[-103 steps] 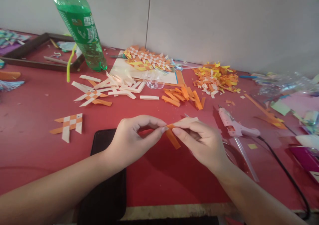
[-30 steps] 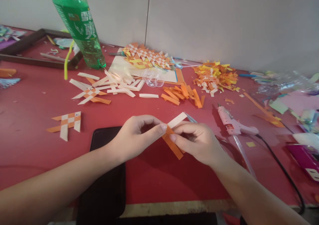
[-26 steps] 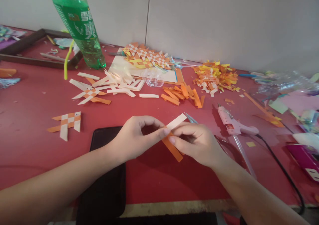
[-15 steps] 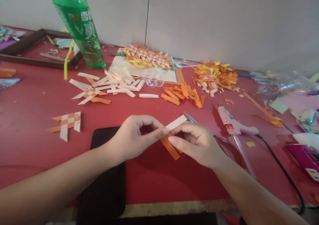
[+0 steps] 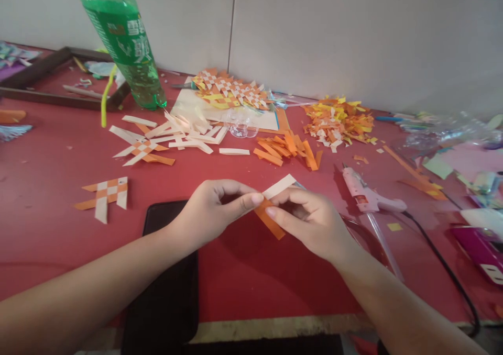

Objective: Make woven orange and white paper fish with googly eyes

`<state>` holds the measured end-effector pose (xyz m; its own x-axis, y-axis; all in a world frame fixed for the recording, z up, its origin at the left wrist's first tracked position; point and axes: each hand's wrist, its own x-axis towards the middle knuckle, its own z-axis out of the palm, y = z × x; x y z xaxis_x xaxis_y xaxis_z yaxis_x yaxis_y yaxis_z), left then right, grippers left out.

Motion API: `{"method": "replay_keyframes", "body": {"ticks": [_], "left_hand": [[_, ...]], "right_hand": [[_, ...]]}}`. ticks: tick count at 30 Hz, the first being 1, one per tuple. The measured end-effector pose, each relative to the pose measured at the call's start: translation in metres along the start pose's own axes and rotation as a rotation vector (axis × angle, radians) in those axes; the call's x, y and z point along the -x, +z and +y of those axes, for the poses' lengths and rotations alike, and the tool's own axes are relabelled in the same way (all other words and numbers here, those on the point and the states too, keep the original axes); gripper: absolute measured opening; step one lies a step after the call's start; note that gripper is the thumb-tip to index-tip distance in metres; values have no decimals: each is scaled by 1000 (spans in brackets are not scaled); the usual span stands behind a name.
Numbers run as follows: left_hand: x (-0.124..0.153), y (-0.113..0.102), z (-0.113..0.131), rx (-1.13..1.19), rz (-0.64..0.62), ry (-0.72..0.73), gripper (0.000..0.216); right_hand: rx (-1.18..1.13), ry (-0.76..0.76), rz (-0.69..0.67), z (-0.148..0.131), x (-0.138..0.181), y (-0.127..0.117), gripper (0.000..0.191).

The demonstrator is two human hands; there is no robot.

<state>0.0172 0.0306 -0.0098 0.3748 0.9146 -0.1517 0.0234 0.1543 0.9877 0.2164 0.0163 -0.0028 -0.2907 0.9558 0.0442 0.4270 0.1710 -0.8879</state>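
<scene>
Both hands, the left hand (image 5: 222, 211) and the right hand (image 5: 312, 219), meet near the middle of the frame, over the red table (image 5: 228, 287), and pinch paper strips between them. The left reaches in from the lower left; its thumb and forefinger are closed on the spot where an orange strip (image 5: 271, 224) and a cream strip (image 5: 280, 186) meet. The right reaches in from the lower right, its thumb pressed on the orange strip, its other fingers curled behind. The orange strip slants down and right, below the fingertips and between the hands; the cream strip points toward the upper right, just by the right forefinger. How the two join is hidden by the fingers

Under the left forearm lies a flat black object (image 5: 165, 302), and left of it a woven piece (image 5: 111, 191) in orange and cream checks. Above the hands, in the upper middle, are cream strips (image 5: 194, 134) and, to their right, orange strips (image 5: 288, 148). A glue gun (image 5: 365, 190) lies right of the right hand, and a green bottle (image 5: 126, 46) stands at the upper left
</scene>
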Motion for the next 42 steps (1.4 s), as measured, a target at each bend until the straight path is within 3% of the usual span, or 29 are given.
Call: {"method": "replay_keyframes", "body": {"ticks": [4, 7, 9, 11, 13, 16, 19, 22, 26, 29, 33, 36, 42], "left_hand": [[0, 2, -1, 235, 120, 42, 31], [1, 1, -2, 196, 283, 129, 20], [2, -2, -1, 194, 329, 171, 24], [4, -3, 1, 213, 255, 132, 39], [6, -3, 5, 185, 69, -13, 50], [6, -1, 8, 194, -236, -263, 44], [3, -1, 8, 357, -382, -386, 33], [-1, -3, 5, 463, -332, -384, 26], [-4, -5, 3, 455, -120, -299, 21], [-3, -4, 3, 431, -42, -236, 21], [-2, -2, 1, 379, 2, -194, 22], [-1, -2, 0, 311, -9, -209, 24], [0, 0, 0, 340, 4, -186, 20]], "right_hand": [[-42, -47, 116, 1, 0, 0, 6], [93, -210, 250, 2, -2, -4, 7], [224, -343, 292, 3, -3, -7, 11], [346, -447, 335, 3, -3, -10, 14], [437, -506, 391, 4, -2, -11, 17], [467, -560, 441, 5, 0, -11, 22], [408, -580, 399, 5, 2, -9, 26], [375, -569, 357, 5, 2, -6, 28], [287, -512, 337, 9, 2, -3, 40], [-49, -353, 289, 12, 1, -2, 47], [-409, -109, 216, 8, 0, -2, 40], [-409, -2, 217, 1, -1, -1, 39], [-357, 53, 293, 0, -4, -1, 34]]}}
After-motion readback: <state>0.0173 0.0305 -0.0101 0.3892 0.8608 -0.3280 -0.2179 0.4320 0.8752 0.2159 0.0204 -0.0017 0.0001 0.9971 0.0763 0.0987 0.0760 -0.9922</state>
